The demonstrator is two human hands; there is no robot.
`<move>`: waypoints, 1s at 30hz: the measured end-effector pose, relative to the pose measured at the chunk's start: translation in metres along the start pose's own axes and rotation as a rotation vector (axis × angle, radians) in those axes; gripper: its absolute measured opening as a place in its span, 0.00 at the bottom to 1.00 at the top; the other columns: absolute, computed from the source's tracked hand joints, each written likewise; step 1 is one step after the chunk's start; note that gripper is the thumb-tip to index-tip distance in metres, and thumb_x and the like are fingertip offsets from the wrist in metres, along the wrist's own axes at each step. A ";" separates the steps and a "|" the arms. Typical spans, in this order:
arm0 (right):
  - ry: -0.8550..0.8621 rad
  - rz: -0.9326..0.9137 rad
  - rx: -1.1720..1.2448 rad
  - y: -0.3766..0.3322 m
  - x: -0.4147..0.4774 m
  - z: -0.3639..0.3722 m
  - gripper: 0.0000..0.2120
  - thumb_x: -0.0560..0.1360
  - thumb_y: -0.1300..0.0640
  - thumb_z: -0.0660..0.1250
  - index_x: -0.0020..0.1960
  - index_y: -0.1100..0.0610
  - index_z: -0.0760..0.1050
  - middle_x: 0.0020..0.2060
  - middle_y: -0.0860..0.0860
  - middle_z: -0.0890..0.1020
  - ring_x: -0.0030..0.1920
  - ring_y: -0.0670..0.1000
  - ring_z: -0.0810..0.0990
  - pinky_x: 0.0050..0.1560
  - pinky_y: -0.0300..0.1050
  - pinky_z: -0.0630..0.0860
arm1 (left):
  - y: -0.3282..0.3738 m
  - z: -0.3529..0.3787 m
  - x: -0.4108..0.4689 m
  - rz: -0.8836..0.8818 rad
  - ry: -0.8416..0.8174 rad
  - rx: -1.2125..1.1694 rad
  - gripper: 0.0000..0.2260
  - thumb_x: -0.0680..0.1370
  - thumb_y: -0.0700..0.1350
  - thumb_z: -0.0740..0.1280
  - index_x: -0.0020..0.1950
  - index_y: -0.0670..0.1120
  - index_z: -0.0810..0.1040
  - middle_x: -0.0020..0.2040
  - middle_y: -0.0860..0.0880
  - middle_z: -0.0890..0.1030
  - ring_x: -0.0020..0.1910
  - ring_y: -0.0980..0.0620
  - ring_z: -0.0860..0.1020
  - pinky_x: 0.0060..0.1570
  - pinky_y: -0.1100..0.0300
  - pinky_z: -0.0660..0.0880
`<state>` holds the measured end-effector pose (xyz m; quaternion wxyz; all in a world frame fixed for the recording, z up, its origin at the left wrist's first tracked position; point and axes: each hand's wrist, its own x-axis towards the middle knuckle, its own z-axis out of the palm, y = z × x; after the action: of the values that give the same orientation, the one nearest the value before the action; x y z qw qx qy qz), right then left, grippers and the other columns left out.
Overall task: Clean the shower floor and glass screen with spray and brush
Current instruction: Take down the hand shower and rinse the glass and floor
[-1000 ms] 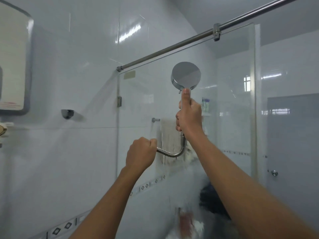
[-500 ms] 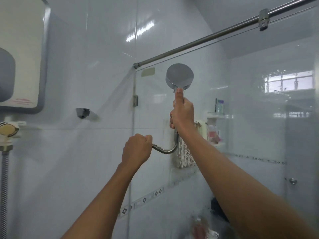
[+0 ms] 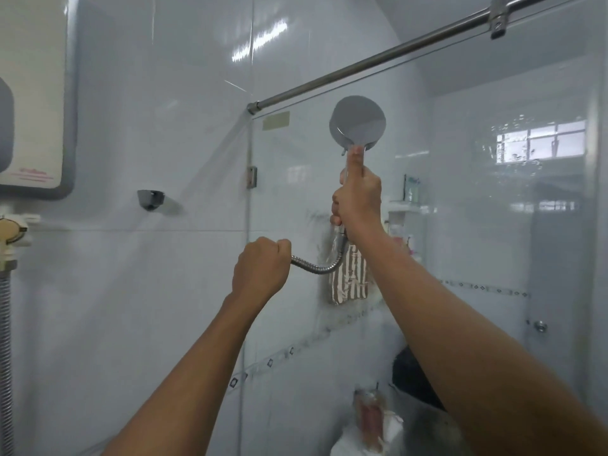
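Observation:
My right hand point(image 3: 357, 199) grips the handle of a chrome shower head point(image 3: 357, 122), held high with its round head facing the glass screen point(image 3: 477, 225). The thumb lies along the handle just under the head. My left hand point(image 3: 261, 269) is closed around the metal hose point(image 3: 320, 267), which curves from that fist up to the handle. Water streaks and wet smears show on the glass below the head. No spray bottle or brush is in view.
A steel rail point(image 3: 378, 62) runs along the top of the screen. A water heater point(image 3: 33, 93) hangs at the left above a pipe fitting point(image 3: 10, 232). A chrome shower holder point(image 3: 150, 199) sits on the tiled wall. Behind the glass hang a striped cloth point(image 3: 350, 278) and shelves with toiletries.
The view has swung to the left and upward. The shower head and both hands have shifted along the glass toward the wall-side edge, with the grips unchanged.

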<state>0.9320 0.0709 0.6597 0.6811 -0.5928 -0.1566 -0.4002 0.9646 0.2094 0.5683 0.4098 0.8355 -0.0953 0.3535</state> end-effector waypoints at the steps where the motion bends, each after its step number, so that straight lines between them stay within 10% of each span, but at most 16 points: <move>1: -0.018 -0.008 -0.023 -0.003 -0.003 -0.005 0.27 0.80 0.32 0.53 0.42 0.56 0.64 0.27 0.54 0.64 0.23 0.50 0.62 0.23 0.40 0.62 | 0.004 0.003 -0.005 0.002 -0.010 0.003 0.18 0.79 0.49 0.57 0.31 0.42 0.68 0.31 0.45 0.72 0.29 0.47 0.67 0.30 0.57 0.62; 17: 0.152 -0.049 -0.073 -0.120 -0.054 -0.173 0.26 0.79 0.30 0.53 0.39 0.53 0.62 0.23 0.50 0.61 0.21 0.49 0.59 0.23 0.38 0.60 | 0.148 0.047 -0.104 0.212 -0.113 -0.177 0.21 0.81 0.48 0.58 0.29 0.44 0.66 0.26 0.49 0.68 0.25 0.51 0.64 0.28 0.57 0.59; 30: -0.085 0.165 -0.116 -0.005 -0.129 -0.145 0.26 0.80 0.33 0.54 0.43 0.56 0.65 0.25 0.52 0.63 0.20 0.49 0.61 0.22 0.39 0.62 | 0.023 0.071 -0.189 -0.080 -0.219 0.030 0.19 0.79 0.47 0.57 0.30 0.42 0.68 0.29 0.46 0.72 0.30 0.47 0.69 0.28 0.55 0.59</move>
<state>0.8092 -0.0185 0.5386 0.6691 -0.6584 -0.1126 -0.3256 0.8519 0.1164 0.4270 0.3979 0.8784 -0.1009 0.2447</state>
